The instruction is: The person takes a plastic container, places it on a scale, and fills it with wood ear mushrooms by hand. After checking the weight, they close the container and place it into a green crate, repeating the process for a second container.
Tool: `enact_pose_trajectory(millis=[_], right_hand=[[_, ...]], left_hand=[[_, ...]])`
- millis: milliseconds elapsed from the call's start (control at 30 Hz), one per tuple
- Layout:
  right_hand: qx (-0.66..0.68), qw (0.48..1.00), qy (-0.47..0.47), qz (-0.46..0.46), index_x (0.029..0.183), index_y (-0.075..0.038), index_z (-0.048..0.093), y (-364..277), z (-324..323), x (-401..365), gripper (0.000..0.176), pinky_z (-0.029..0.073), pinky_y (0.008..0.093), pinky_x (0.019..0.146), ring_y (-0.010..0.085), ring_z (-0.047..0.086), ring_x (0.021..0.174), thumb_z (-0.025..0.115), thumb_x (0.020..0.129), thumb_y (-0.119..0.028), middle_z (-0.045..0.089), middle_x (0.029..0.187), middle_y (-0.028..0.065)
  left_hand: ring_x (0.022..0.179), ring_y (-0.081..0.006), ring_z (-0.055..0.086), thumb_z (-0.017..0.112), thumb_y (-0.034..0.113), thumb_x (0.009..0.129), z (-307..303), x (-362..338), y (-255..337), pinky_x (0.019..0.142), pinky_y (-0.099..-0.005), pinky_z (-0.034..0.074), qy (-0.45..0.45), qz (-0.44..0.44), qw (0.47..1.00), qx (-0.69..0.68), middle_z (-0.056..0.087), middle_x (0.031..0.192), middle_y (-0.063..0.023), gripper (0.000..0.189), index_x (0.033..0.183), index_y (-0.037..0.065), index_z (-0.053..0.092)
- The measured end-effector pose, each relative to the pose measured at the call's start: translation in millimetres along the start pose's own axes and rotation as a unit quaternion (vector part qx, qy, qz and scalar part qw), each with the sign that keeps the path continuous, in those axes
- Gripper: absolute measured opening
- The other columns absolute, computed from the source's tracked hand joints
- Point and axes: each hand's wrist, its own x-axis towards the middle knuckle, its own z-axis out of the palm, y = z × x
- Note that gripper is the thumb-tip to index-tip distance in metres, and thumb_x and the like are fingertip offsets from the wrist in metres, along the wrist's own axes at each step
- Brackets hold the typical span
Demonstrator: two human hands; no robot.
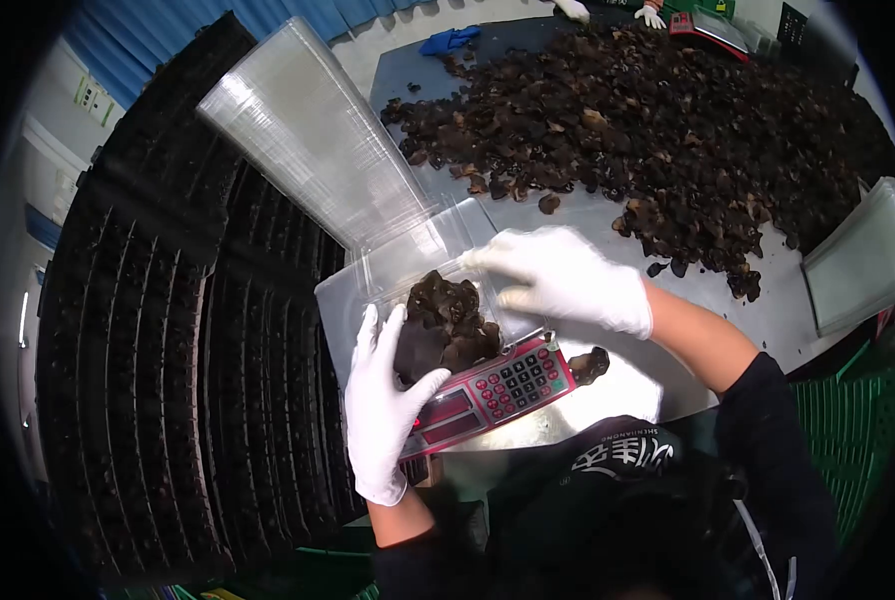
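A clear plastic box holding dark, crinkled pieces (pixel 446 325) rests on a red scale (pixel 488 395) with a keypad. My left hand (pixel 380 405), in a white glove, lies at the box's left side, its fingers apart and its thumb near the scale's front edge. At the box's upper right is my gloved right hand (pixel 558 275), its fingertips at the clear rim or lid. Whether those fingers grip the plastic is hard to tell. One loose dark piece (pixel 590 366) lies right of the scale.
Stacked clear boxes (pixel 318 130) lean behind the scale. A big heap of dark pieces (pixel 648 130) covers the table's far side. Black stacked trays (pixel 168 330) stand left, green crates (pixel 848 440) right. Another person's gloved hand (pixel 651 16) shows near a second red scale (pixel 708 35).
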Motion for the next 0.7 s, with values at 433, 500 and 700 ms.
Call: enact_pose_trajectory(millis=[433,500,700], right_hand=[[-0.177,0.961,0.032,0.212,0.135,-0.015,0.054,116,71,-131,0.066,0.047,0.0445,0.090,0.0334,0.052,0.111,0.075,0.078,-0.039,0.052,0.122,0.0151],[-0.181,0.961,0.031,0.208,0.117,-0.014,0.064,121,83,-135,0.042,0.050,0.0411,0.082,0.0300,0.056,0.106,0.071,0.081,-0.033,0.057,0.107,0.0112],[-0.026,0.945,0.203,0.253,0.091,-0.009,0.067,124,88,-162,0.015,0.053,0.0402,0.074,0.0298,0.063,0.083,0.060,0.079,-0.007,0.061,0.092,0.0124]], left_hand=[[0.107,-0.0317,0.062,0.056,0.012,0.090,183,-45,74,0.080,-0.0382,0.052,-0.227,0.241,0.939,0.099,0.061,0.121,-0.0208,0.038,0.126,0.000,0.055],[0.100,-0.0332,0.064,0.052,0.013,0.089,214,-47,78,0.072,-0.0347,0.051,-0.122,0.264,0.892,0.346,0.060,0.122,-0.0247,0.040,0.127,0.000,0.053],[0.080,-0.0292,0.063,0.054,0.016,0.086,251,-37,83,0.066,-0.0333,0.050,-0.167,0.250,0.872,0.387,0.062,0.111,-0.0202,0.032,0.114,0.001,0.058]])
